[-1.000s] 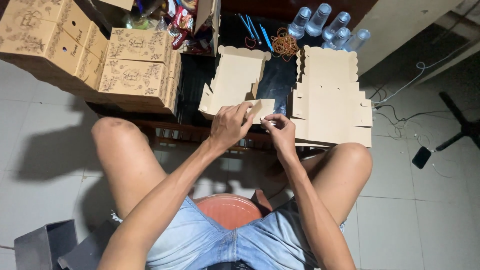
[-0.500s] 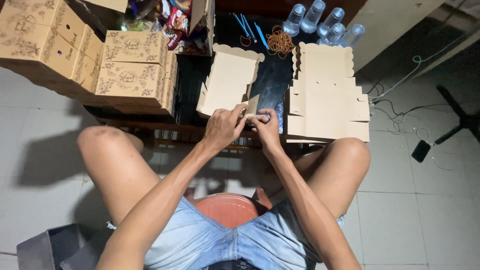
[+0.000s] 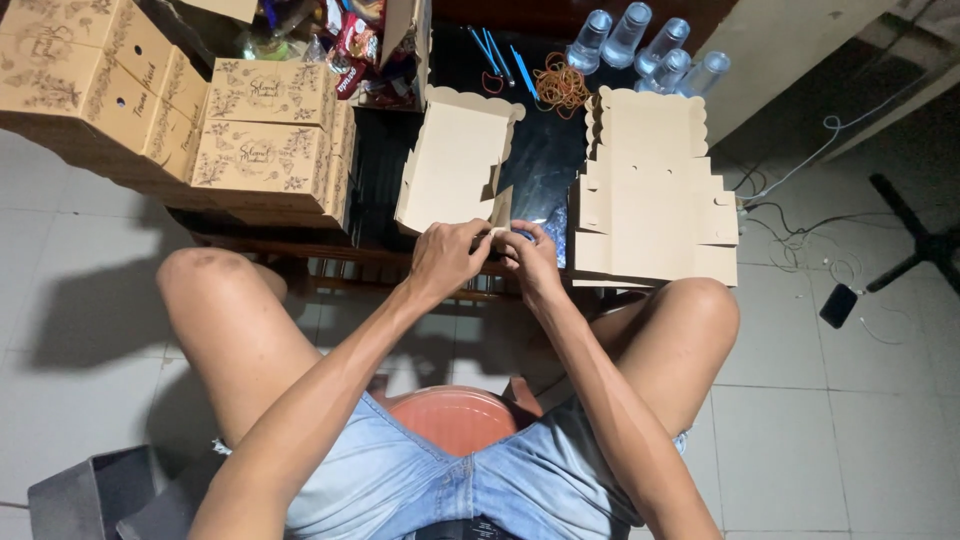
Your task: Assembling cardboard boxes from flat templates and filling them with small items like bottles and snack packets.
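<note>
The flat cardboard box blank (image 3: 455, 165) lies on the dark table (image 3: 545, 160) in front of the person; it looks light, thin and easily creased, best pinched at its near flap, where the left hand (image 3: 447, 262) and right hand (image 3: 527, 260) close fingertips on it. A stack of blanks (image 3: 650, 190) lies right, and folded brown boxes with dark floral print (image 3: 262, 135) stand left.

Flat box blank (image 3: 455, 165): plain brown cardboard, matt, smooth. Stack of die-cut blanks (image 3: 655, 190): same matt cardboard. Folded boxes (image 3: 265, 130): kraft card, matt, with dark printed ornament. Bottles (image 3: 640, 45): clear glossy plastic. Table top (image 3: 545, 160): dark, glossy. Stool seat (image 3: 455, 420): smooth reddish plastic. Shorts (image 3: 420, 490): pale denim cloth. Floor tiles (image 3: 880, 430): slight sheen.
</note>
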